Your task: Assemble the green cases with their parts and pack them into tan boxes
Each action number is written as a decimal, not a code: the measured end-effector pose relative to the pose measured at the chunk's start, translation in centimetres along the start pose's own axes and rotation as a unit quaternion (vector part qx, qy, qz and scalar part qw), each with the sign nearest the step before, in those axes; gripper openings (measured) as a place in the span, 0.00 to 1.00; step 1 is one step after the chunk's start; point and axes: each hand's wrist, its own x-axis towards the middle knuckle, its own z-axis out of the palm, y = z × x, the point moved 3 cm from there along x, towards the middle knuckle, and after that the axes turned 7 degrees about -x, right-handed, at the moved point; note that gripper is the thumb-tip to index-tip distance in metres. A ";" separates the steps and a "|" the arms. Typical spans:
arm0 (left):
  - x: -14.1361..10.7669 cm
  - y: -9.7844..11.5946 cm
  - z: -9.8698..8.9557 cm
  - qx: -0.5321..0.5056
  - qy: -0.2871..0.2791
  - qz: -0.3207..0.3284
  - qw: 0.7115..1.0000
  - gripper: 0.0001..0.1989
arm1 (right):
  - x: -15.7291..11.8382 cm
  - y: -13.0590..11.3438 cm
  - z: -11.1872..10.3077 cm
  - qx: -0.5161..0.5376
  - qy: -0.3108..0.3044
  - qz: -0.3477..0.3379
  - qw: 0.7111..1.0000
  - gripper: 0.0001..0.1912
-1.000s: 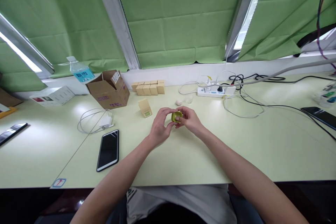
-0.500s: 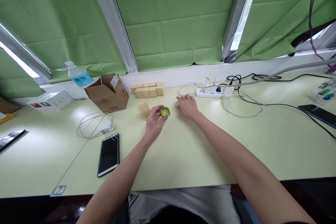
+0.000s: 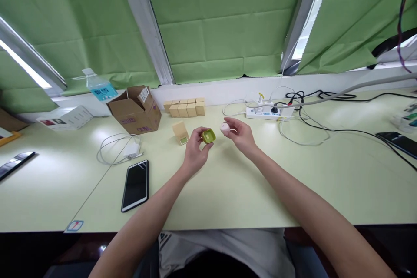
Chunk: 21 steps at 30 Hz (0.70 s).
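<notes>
My left hand (image 3: 195, 151) is closed around a small olive-green silicone case (image 3: 209, 136), its hollow side turned up toward me. Between the thumb and fingers of my right hand (image 3: 243, 136) is a small round white piece (image 3: 224, 127), too small to name more exactly. It is held just right of the green case, apart from it. Behind my left hand stands an open little cardboard box (image 3: 180, 132), its flap raised and something green showing inside.
Several small cardboard boxes (image 3: 187, 110) line the wall. Left of them sit a larger open carton (image 3: 137, 115) and a bottle (image 3: 100, 88). A phone (image 3: 135, 185) and a charger with cable (image 3: 131, 150) lie left. A power strip (image 3: 265, 113) with tangled cables is at the back right.
My right hand has lifted off the tabletop with the white piece now in its fingers, and has turned toward the green case. The left hand still holds the case, at a slightly different tilt.
</notes>
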 end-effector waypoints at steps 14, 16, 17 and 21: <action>0.0 1.6 0.3 0.028 -0.041 0.030 0.998 0.28 | -3.7 -3.6 -0.5 0.167 -0.073 0.097 0.979 0.26; -0.1 1.5 0.4 0.020 -0.048 0.014 0.999 0.26 | -3.7 -3.6 -0.6 0.163 -0.083 0.107 0.977 0.26; -0.1 1.5 0.4 0.021 -0.053 0.009 0.998 0.25 | -3.7 -3.5 -0.7 0.160 -0.089 0.110 0.977 0.26; -0.1 1.7 0.5 0.025 -0.070 0.000 0.997 0.24 | -3.5 -3.4 -0.9 0.143 -0.105 0.111 0.978 0.24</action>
